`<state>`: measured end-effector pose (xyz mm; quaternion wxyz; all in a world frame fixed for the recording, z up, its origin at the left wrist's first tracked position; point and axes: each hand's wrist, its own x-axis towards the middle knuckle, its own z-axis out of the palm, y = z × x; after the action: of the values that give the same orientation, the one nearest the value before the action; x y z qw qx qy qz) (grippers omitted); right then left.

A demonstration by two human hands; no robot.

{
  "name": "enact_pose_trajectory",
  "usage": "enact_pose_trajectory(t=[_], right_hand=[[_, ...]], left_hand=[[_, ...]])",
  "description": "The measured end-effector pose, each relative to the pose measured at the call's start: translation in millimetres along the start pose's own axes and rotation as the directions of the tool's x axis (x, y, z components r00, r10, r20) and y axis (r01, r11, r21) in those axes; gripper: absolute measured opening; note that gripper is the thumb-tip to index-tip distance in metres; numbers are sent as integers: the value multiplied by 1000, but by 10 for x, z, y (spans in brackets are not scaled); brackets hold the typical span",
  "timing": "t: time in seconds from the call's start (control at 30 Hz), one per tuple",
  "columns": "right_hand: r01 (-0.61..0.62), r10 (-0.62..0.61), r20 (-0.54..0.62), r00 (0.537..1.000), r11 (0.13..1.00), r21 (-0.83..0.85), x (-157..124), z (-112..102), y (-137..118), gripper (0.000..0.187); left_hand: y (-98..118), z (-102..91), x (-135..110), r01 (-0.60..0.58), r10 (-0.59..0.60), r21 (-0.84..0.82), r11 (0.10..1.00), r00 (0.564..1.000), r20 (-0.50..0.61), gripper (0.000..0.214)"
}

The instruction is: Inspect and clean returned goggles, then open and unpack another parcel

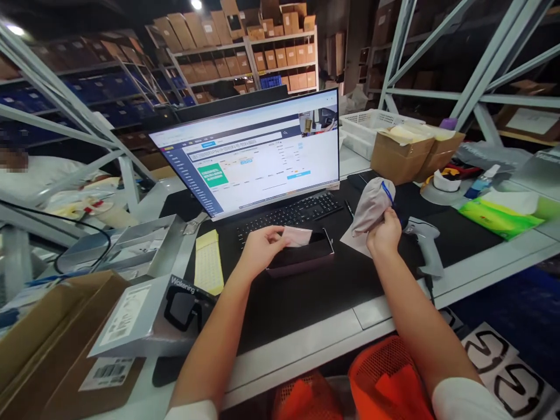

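Gripping the grey pouch (pixel 370 210) by its edge, my right hand (pixel 385 234) closed, right of the keyboard (pixel 311 211), my left hand (pixel 263 248) pinching the pale sheet (pixel 301 235) at the dark box (pixel 322 247), near side of the keyboard.

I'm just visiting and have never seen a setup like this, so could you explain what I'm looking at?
Of course. There's no robot here: these are a person's own bare hands. The only picture comes from a camera worn on the head, looking forward and down, so the forearms enter from the bottom.

The left hand has its fingers at the edge of a pale pink piece on a dark, box-like item. The right hand holds up a pale pouch with something blue at its edge.

On the black mat lie a keyboard, a yellow pad and a grey handheld scanner. A lit monitor stands behind the keyboard.
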<state>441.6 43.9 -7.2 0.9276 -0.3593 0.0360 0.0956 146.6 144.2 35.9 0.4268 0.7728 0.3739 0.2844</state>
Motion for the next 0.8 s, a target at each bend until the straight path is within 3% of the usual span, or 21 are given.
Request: enact_pose_trajectory(t=[0.1,0.2,0.33,0.43,0.5,0.57,0.7,0.77,0.8], right_hand=[[9,-9,80,997,1000,-5,-104,18,-4,15],[29,-26,170,985,999,-18,-202,15,9,12],[34,-21,314,949,999,-35,-346,-26,7,4],[23,18,445,896,996,-87,-512,-90,-31,10],[40,49,553,832,988,-147,-646,-151,-64,15],[77,93,666,740,972,-221,-781,-223,-92,17],[119,229,804,548,930,-347,-999,-352,-116,29],[112,338,824,455,896,-430,-1058,-376,-110,30],[117,397,824,404,871,-477,-1067,-372,-103,30]], left_hand=[[34,-10,-32,-210,209,249,945,977,31,25],[91,-23,-64,-392,387,338,855,918,85,21],[118,-32,-97,-455,476,377,807,878,39,22],[152,-17,-157,-496,526,339,800,850,3,21],[206,14,-231,-531,556,259,807,831,-26,23],[275,56,-322,-578,594,172,797,802,-59,31],[400,104,-472,-707,712,89,702,698,-72,40],[446,75,-511,-722,725,73,688,685,-65,30],[466,45,-524,-710,713,65,702,699,-57,24]])
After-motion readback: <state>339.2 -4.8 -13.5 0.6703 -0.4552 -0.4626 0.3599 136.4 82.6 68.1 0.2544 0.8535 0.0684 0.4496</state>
